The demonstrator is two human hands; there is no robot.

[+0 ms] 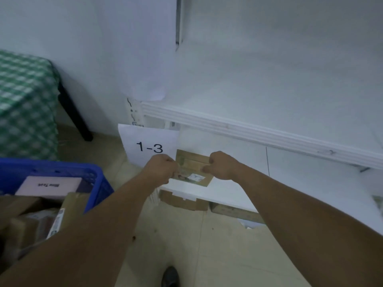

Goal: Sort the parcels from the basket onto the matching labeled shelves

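A flat brown cardboard parcel [193, 165] with a white address label lies on the low white shelf [232, 189], just right of the paper sign reading "1-3" [148, 146]. My left hand [160, 169] grips the parcel's left edge with curled fingers. My right hand [220, 165] grips its right edge. The blue basket [62, 171] stands at the lower left and holds several more parcels, among them a pale pink box [48, 185].
A higher white shelf [259, 129] juts out above the parcel. Under the low shelf lie brown boxes [183, 200]. A table with a green checked cloth [24, 104] stands at the left. A dark shoe [170, 276] shows on the tiled floor.
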